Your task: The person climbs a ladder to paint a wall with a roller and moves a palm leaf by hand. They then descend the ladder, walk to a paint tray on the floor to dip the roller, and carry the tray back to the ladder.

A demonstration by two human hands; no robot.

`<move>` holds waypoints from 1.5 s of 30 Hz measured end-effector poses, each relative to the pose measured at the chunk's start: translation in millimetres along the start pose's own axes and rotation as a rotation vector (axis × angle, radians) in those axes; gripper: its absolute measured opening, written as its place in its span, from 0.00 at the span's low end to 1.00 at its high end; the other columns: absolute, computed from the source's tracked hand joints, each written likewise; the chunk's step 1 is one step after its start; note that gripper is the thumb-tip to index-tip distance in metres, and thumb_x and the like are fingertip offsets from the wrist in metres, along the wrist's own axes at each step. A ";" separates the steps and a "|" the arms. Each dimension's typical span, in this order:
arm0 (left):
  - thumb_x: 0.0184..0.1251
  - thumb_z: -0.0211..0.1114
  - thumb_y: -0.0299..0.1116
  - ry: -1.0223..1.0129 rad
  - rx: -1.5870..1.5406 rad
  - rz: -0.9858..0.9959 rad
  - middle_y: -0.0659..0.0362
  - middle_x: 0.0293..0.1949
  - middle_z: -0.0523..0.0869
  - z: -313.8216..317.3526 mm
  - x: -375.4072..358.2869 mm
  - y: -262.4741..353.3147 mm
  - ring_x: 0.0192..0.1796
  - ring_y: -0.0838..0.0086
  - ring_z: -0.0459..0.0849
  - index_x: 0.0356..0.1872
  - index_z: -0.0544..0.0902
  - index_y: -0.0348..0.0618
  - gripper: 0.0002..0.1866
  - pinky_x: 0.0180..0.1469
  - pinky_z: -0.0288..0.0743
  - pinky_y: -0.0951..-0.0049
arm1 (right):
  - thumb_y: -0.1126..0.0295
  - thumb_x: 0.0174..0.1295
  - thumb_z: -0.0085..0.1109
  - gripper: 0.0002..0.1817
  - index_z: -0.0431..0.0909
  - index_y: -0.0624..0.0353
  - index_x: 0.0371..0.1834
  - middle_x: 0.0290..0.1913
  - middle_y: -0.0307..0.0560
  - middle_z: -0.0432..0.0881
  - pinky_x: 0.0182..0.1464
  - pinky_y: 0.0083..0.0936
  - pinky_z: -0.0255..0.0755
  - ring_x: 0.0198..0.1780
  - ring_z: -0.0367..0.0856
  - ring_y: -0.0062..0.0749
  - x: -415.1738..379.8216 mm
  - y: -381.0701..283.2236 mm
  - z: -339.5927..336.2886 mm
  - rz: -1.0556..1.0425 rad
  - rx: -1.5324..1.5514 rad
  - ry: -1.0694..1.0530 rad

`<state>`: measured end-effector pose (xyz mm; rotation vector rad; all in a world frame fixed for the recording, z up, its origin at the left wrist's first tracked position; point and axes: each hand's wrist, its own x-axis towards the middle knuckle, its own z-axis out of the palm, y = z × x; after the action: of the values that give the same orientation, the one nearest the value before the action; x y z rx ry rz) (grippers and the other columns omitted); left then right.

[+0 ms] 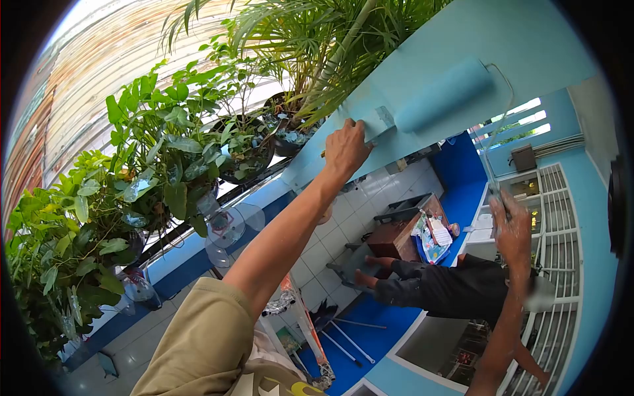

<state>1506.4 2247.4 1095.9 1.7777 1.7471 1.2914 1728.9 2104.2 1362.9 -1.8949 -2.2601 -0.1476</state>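
Note:
My left hand [347, 146] is closed around a flat paintbrush [382, 124], its head coated in light blue paint and close to the light blue wall [528, 33]. A bit of the handle shows behind my fingers. On the right, my right hand [512, 228] grips the handle of a paint roller [446, 96]. The roller's thick sleeve is covered in blue paint and lies against the wall surface. Its thin wire frame bends from the sleeve's end down to the handle. Paint specks mark my right hand and forearm.
Potted plants [178, 145] line the ledge at left, with paint on some leaves. Below, a person in dark clothes [429, 287] is near a chair and a brown desk [403, 234]. A ladder [307, 323] stands below me. White window bars [555, 218] are at right.

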 end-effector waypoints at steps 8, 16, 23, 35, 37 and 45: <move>0.55 0.76 0.46 0.078 -0.043 -0.087 0.49 0.48 0.84 18.1 8.7 7.7 0.38 0.50 0.87 0.51 0.79 0.40 0.28 0.38 0.81 0.53 | 0.66 0.72 0.58 0.19 0.81 0.70 0.58 0.44 0.64 0.87 0.48 0.37 0.78 0.44 0.87 0.38 -0.9 -8.1 12.7 0.089 0.020 0.024; 0.56 0.76 0.47 0.095 -0.043 -0.087 0.49 0.53 0.83 16.8 -19.3 0.8 0.42 0.50 0.87 0.60 0.77 0.39 0.34 0.41 0.82 0.56 | 0.67 0.72 0.57 0.19 0.80 0.71 0.58 0.47 0.64 0.87 0.52 0.37 0.78 0.48 0.88 0.50 38.8 -30.4 46.4 -0.028 0.095 0.057; 0.56 0.73 0.60 -0.771 -0.017 -0.400 0.45 0.38 0.88 -28.5 -194.0 -82.9 0.42 0.50 0.87 0.38 0.86 0.37 0.30 0.44 0.80 0.53 | 0.66 0.73 0.56 0.20 0.78 0.70 0.62 0.49 0.66 0.86 0.49 0.38 0.79 0.48 0.88 0.46 -28.4 0.1 27.4 0.044 -0.031 0.020; 0.61 0.67 0.61 -1.215 0.164 -0.273 0.43 0.35 0.89 -50.4 -351.7 -81.6 0.42 0.48 0.89 0.37 0.88 0.36 0.31 0.45 0.82 0.52 | 0.66 0.73 0.56 0.19 0.79 0.71 0.58 0.47 0.67 0.86 0.50 0.39 0.78 0.48 0.87 0.55 41.2 -37.8 64.4 -0.073 0.082 0.101; 0.61 0.68 0.59 -1.205 0.169 -0.263 0.43 0.36 0.89 -47.3 -353.6 -81.5 0.42 0.49 0.89 0.37 0.88 0.36 0.29 0.45 0.82 0.51 | 0.68 0.72 0.55 0.18 0.79 0.73 0.57 0.46 0.69 0.85 0.49 0.39 0.78 0.46 0.87 0.59 39.3 -37.6 65.7 -0.070 0.067 0.102; 0.57 0.71 0.47 -1.125 0.135 -0.251 0.44 0.36 0.89 -53.2 -365.1 -96.7 0.41 0.49 0.90 0.36 0.88 0.38 0.19 0.43 0.83 0.52 | 0.65 0.74 0.56 0.20 0.80 0.69 0.60 0.46 0.66 0.87 0.48 0.42 0.78 0.46 0.88 0.47 -36.8 -4.9 51.3 0.000 0.007 0.126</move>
<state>1466.0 1912.4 918.0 1.7107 1.2883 -0.0274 1726.1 2078.0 1305.3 -1.8281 -2.1748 -0.2507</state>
